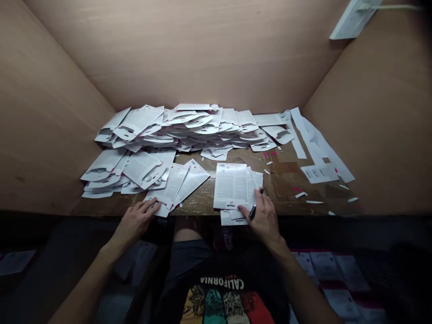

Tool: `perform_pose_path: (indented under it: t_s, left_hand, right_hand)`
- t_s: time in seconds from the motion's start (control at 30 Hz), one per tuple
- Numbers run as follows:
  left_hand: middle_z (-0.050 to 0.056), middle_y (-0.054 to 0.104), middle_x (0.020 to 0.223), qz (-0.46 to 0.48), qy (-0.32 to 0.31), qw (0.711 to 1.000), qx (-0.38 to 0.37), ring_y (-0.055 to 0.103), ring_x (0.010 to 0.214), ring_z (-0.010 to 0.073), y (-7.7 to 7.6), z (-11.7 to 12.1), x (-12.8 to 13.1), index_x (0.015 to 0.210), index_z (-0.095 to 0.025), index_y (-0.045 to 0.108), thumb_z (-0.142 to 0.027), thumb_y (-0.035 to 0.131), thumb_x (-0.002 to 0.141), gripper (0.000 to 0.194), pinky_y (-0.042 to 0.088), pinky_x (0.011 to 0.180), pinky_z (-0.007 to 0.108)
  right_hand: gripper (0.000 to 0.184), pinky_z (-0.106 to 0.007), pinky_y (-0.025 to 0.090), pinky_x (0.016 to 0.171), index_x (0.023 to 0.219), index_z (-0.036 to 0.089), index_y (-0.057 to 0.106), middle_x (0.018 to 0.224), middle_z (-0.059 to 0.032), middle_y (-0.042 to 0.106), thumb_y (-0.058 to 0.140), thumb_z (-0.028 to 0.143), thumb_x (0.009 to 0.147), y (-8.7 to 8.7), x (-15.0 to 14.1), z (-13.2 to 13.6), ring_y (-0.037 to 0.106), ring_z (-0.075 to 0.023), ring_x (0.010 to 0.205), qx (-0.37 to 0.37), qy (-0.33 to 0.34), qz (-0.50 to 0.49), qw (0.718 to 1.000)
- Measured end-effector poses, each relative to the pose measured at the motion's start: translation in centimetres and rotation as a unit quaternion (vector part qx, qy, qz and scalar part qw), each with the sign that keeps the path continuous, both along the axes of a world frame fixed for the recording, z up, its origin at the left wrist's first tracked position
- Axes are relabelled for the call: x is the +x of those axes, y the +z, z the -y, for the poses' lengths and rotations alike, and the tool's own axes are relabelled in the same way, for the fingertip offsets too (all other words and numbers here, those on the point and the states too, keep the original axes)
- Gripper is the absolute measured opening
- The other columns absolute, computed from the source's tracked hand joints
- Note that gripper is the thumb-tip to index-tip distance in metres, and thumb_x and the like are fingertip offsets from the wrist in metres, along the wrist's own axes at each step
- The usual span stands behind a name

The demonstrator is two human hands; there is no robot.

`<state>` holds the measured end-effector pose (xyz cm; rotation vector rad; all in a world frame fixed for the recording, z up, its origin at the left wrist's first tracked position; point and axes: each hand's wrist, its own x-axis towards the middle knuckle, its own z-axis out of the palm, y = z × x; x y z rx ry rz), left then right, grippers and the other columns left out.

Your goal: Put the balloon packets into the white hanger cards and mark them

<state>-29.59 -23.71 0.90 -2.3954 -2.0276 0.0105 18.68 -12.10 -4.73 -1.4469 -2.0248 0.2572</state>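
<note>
A booth of light-brown wooden panels (216, 54) encloses a worn brown wooden worktop (199, 204). Well ahead of both grips, a broad heap of white die-cut cardboard backing cards (175, 130), each with a hanger cut-out, covers the far part of the worktop. Ahead of the left grip and off to its left sits a lower pile of similar white cards (101, 168). To the right of the right grip lie long white paper offcut strips (317, 144), and small white scraps are scattered nearer it. Below the worktop edge, beyond the right grip, printed white sheets (337, 279) lie in the shadow. The right grip (265, 216) is the hand nearer to a squared stack of white printed cards (231, 186). The stack lies just ahead and to its left, with its long axis pointing roughly straight away from the person, and the hand touches its near right corner. This grip is narrow, holding a slim black pen (252, 211) whose barrel passes through the fingers and tilts up to the right. The left grip (137, 220) is open and spread, its fingers resting on the near end of a long white card (167, 191). That card lies ahead and to the right of the grip, its long axis slanting diagonally up to the right.
</note>
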Motion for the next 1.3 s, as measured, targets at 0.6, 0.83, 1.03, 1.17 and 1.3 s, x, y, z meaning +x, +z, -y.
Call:
perform_pose_path:
  t_s: [0.6, 0.83, 1.03, 1.17, 1.3]
  left_hand:
    - [0.014, 0.057, 0.15, 0.191, -0.15, 0.962, 0.127, 0.057, 0.129, 0.0326, 0.5, -7.2, 26.0, 0.113, -0.02, 0.07, -0.011, 0.057, 0.096, 0.023, 0.057, 0.105, 0.05]
    - [0.009, 0.065, 0.138, 0.178, -0.188, 0.964, 0.058, 0.04, 0.152, 0.0375, -1.4, -9.2, 27.4, 0.116, -0.024, 0.067, -0.037, 0.057, 0.104, 0.02, 0.037, 0.12, 0.061]
    - [0.01, 0.066, 0.136, 0.227, -0.193, 0.954, 0.037, 0.048, 0.147, 0.0326, -1.8, -10.1, 26.4, 0.119, -0.024, 0.067, -0.043, 0.065, 0.101, 0.026, 0.036, 0.122, 0.054]
    - [0.012, 0.062, 0.146, 0.253, -0.168, 0.952, 0.032, 0.053, 0.142, 0.0322, -2.1, -10.5, 26.2, 0.116, -0.023, 0.068, -0.047, 0.075, 0.094, 0.033, 0.041, 0.117, 0.05]
    - [0.012, 0.062, 0.149, 0.276, -0.158, 0.948, 0.02, 0.056, 0.14, 0.0319, -2.4, -10.9, 25.9, 0.116, -0.023, 0.07, -0.048, 0.08, 0.089, 0.038, 0.044, 0.115, 0.049]
  right_hand:
    - [0.043, -0.048, 0.058, 0.098, 0.143, 0.021, 0.061, 0.122, -0.0134, 0.076, 0.048, 0.044, 0.109, 3.7, 0.6, 0.0, 0.073, -0.0306, 0.111, -0.053, -0.017, -0.263, 0.963]
    - [0.023, -0.036, 0.059, 0.079, 0.101, 0.023, 0.077, 0.095, -0.006, 0.078, 0.06, 0.039, 0.1, 4.3, 1.0, -2.6, 0.074, -0.0235, 0.086, -0.079, 0.12, -0.24, 0.96]
    - [0.016, -0.033, 0.056, 0.07, 0.09, 0.022, 0.074, 0.083, -0.0036, 0.076, 0.063, 0.033, 0.094, 3.0, 0.9, -3.6, 0.07, -0.0199, 0.073, -0.08, 0.148, -0.217, 0.962]
    - [0.016, -0.031, 0.055, 0.067, 0.089, 0.021, 0.074, 0.082, -0.0035, 0.076, 0.063, 0.032, 0.094, 2.8, 1.5, -3.8, 0.069, -0.0189, 0.07, -0.094, 0.157, -0.217, 0.959]
    - [0.02, -0.03, 0.054, 0.065, 0.088, 0.021, 0.074, 0.08, -0.0031, 0.075, 0.063, 0.036, 0.096, 2.4, 1.8, -4.0, 0.068, -0.0186, 0.069, -0.119, 0.167, -0.206, 0.957]
